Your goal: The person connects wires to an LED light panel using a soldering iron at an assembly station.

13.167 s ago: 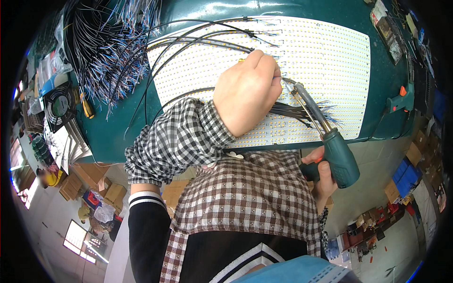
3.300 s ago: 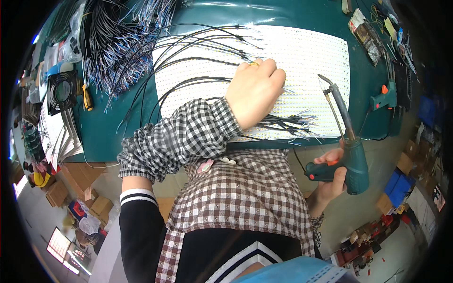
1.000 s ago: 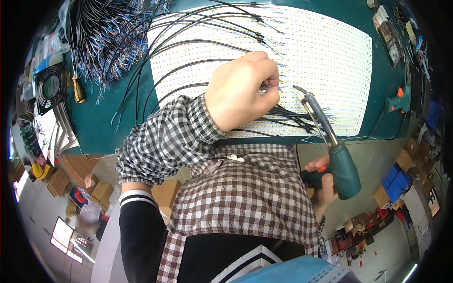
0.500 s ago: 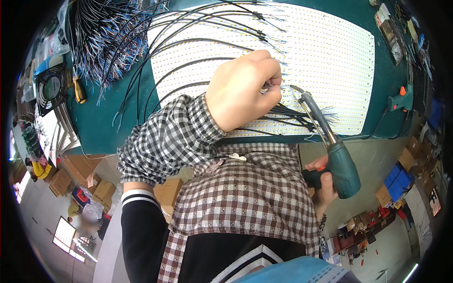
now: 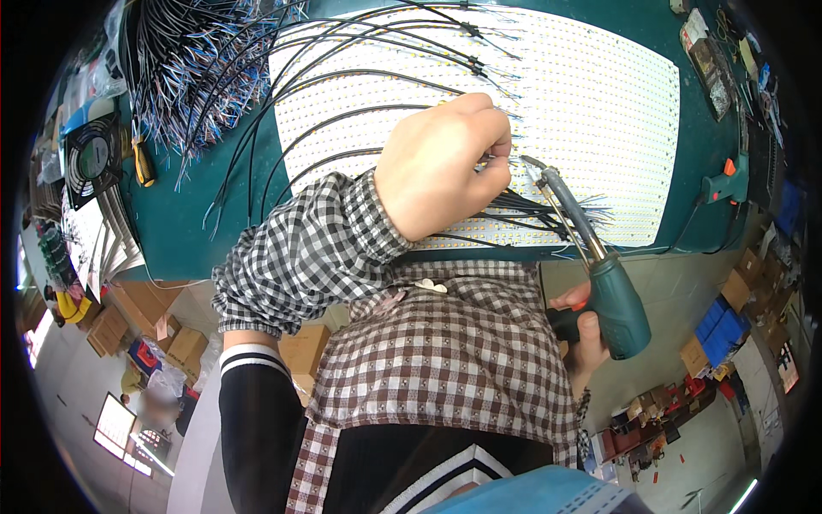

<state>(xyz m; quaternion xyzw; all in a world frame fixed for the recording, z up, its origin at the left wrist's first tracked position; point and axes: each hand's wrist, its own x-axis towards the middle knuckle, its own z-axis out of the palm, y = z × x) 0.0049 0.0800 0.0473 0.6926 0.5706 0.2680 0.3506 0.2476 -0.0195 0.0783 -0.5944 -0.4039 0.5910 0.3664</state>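
My left hand (image 5: 445, 167) is closed in a pinch over a white panel (image 5: 616, 103) dotted with rows of small yellowish components. Between its fingertips is the thin wire end of a black cable, mostly hidden by the fingers. My right hand (image 5: 589, 347) grips the handle of a dark green soldering gun (image 5: 623, 308) from below. The gun's dark tip (image 5: 529, 160) points up and left, just beside the left fingertips; whether it touches the wire I cannot tell. Several black cables (image 5: 360, 72) arch across the panel's left part, their stripped ends fanning out on it.
A thick bundle of black cables (image 5: 197, 86) with coloured wire ends lies at the far left of the green table (image 5: 188, 231). Near it are a yellow-handled screwdriver (image 5: 143, 163) and a black fan (image 5: 92, 163). A green glue gun (image 5: 728, 182) lies at the right edge.
The soldering gun has shifted slightly left, its tip now closer to the left fingertips. My left hand has barely moved.
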